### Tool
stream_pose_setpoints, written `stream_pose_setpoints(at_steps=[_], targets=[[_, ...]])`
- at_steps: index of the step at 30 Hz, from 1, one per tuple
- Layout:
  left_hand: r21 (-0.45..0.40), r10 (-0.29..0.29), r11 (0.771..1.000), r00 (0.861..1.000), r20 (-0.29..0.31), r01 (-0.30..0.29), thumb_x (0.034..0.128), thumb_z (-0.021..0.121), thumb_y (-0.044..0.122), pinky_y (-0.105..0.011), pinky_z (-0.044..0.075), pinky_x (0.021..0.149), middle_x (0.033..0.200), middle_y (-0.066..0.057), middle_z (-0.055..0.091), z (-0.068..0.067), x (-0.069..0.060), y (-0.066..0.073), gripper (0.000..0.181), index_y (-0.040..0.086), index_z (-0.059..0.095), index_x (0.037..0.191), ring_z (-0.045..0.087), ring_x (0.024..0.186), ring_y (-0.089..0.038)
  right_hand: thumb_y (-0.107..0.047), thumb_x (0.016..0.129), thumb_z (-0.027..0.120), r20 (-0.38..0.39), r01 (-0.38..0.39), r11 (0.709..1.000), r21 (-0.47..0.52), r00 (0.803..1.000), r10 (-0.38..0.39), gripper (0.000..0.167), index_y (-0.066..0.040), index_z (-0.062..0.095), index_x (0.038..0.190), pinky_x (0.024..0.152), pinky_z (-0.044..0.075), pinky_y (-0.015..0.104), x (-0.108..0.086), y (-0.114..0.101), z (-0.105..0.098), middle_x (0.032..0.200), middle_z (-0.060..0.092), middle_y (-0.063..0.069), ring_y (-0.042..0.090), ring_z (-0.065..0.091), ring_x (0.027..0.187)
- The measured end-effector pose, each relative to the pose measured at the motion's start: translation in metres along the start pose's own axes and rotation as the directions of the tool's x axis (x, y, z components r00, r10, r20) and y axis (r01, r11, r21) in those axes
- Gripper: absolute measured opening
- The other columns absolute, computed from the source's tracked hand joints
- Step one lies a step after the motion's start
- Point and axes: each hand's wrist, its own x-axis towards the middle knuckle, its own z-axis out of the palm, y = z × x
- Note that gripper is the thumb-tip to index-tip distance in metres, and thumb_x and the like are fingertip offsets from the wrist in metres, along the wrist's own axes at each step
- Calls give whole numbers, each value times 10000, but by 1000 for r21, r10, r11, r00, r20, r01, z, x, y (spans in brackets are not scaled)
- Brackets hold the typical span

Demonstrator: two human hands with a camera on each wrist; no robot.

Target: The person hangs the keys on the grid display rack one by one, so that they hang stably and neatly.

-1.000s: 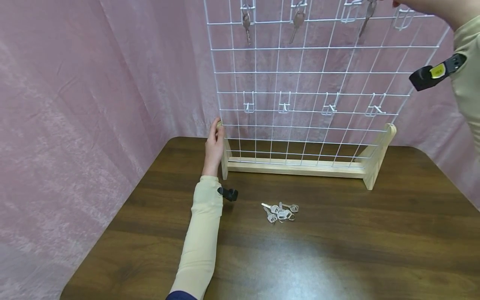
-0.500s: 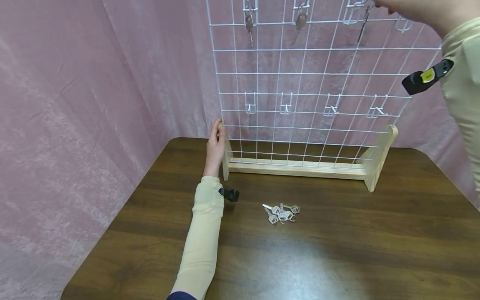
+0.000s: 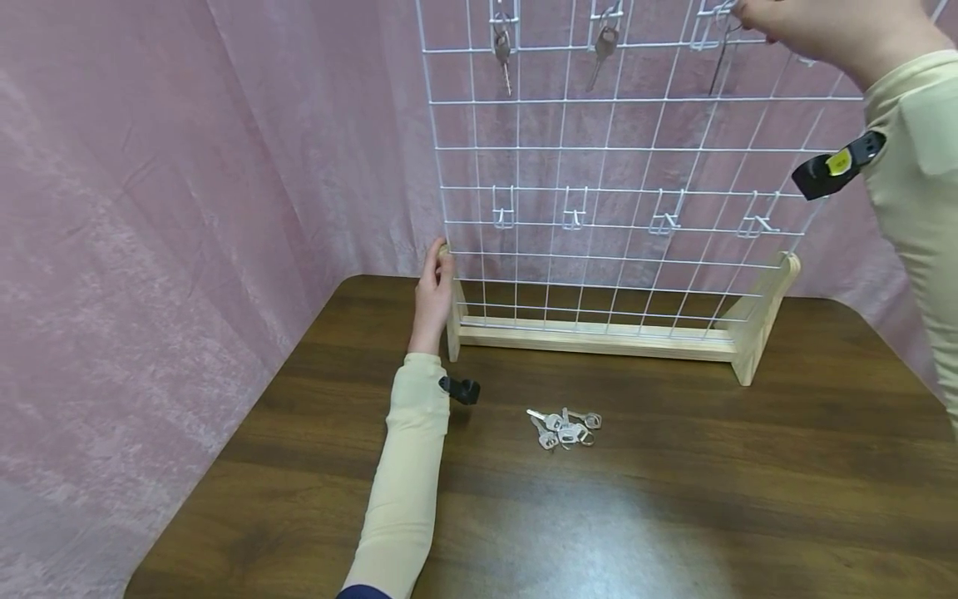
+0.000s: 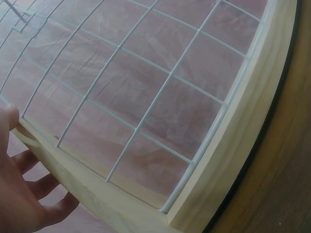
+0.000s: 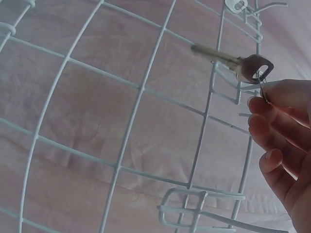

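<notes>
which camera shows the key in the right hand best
The right wrist view: the key is close up, its whole length visible, its ring pinched by the right hand. The head view shows it small and thin; the left wrist view, not at all.

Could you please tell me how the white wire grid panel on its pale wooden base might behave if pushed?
The white wire grid panel is probably stiff, its wires crossing in a mesh, and light for its size, being mostly gaps. Pushed high up, it might tip, as it rises well above the pale wooden base.
</notes>
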Motion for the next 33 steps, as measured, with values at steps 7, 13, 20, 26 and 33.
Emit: stream_pose_setpoints(at_steps=[7, 13, 20, 26, 33], targets=[[-7, 2, 1000, 1000, 8, -1, 1012, 376, 518, -495, 439, 963, 1340, -129, 566, 0, 0, -1, 497, 348, 364, 1478, 551, 1134, -272, -311, 964, 508, -33, -46, 992, 115, 998, 50, 73, -307, 550, 904, 654, 269, 178, -6, 4, 9, 665, 368, -348, -115, 361, 639], [-11, 9, 1000, 1000, 12, -8, 1007, 375, 533, -491, 434, 964, 1322, -123, 567, 3, 1, -4, 509, 340, 365, 1478, 543, 1123, -255, -252, 953, 562, -60, -58, 968, 244, 995, 75, 252, -467, 475, 854, 620, 310, 91, -12, 4, 14, 745, 439, -269, -92, 421, 634], [-20, 5, 1000, 1000, 7, -5, 1009, 388, 520, -499, 434, 986, 1364, -122, 554, 4, 2, -4, 495, 343, 376, 1472, 543, 1183, -274, -204, 933, 587, -113, 14, 974, 226, 993, 12, 228, -410, 542, 1019, 555, 334, 27, -16, 3, 22, 782, 444, -320, -116, 435, 636], [-18, 7, 1000, 1000, 12, -7, 1009, 388, 519, -505, 429, 996, 1386, -121, 544, 3, 3, -5, 517, 307, 371, 1480, 538, 1205, -275, -214, 929, 581, -122, 3, 979, 203, 992, 23, 282, -340, 583, 1181, 552, 322, 23, -16, 5, 27, 790, 414, -340, -144, 415, 670], [-23, 6, 1000, 1000, 19, -6, 1010, 384, 518, -515, 423, 1006, 1404, -116, 530, 3, 2, -4, 522, 308, 359, 1487, 526, 1235, -277, -263, 938, 560, -123, -4, 990, 141, 992, 21, 444, -138, 539, 1364, 550, 293, 31, -15, 8, 30, 770, 373, -371, -165, 380, 654]])
